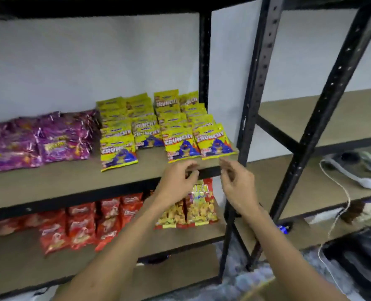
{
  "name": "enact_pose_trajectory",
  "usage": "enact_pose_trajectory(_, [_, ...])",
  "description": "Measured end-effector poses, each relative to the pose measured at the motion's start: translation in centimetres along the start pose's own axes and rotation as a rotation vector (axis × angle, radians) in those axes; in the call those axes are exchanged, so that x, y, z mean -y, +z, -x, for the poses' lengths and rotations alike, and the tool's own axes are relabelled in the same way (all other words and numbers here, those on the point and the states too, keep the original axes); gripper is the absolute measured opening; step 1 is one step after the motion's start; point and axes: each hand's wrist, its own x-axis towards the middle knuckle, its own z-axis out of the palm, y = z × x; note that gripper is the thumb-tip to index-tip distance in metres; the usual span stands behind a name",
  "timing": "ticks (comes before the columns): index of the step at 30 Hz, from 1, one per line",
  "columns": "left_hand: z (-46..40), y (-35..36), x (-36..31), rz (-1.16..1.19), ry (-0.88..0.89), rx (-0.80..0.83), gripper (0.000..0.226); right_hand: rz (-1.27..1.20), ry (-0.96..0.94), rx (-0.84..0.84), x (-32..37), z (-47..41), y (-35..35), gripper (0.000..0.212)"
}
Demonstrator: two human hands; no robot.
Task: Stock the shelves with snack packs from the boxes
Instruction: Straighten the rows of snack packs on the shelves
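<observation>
Yellow snack packs (165, 127) stand in leaning rows at the right end of the upper shelf (71, 183), the front ones close to its front edge. Purple packs (39, 137) fill the left end.

Both hands hover just before that edge, holding nothing. Left hand (175, 181): fingers loosely curled. Right hand (236, 181): the same, thumb near fingertips.

Risk: a brush from either hand could topple the front row off the edge, onto the orange packs (193, 205) below.

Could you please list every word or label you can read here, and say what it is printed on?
"CRUNCHY": on the yellow-green packs on the upper shelf.
Purple packs: lettering too blurred.
Red packs: logo too blurred.
Yellow-red packs: top letters partly hidden, unreadable.
</observation>
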Motion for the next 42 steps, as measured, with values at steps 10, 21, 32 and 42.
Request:
enact_pose_trajectory(10, [-10.0,-8.2,9.3,-0.489,0.044,-0.26,0.045,0.486,-0.245,0.157,4.8,-13.5,11.1,0.05])
enact_pose_trajectory(21, [-19.6,-10.3,11.1,-0.744,-0.191,-0.173,0.044,0.702,-0.157,0.457,4.2,-21.7,14.8,0.076])
enact_pose_trajectory(32, [-37.1,-12.4,11.6,-0.644,0.041,-0.189,0.028,0.675,-0.108,0.266,2.5,-23.2,16.0,0.045])
enact_pose_trajectory(42, [-44.3,-12.0,10.4,-0.936,0.076,-0.19,0.03,0.648,-0.128,0.201,3.5,-27.7,15.5,0.057])
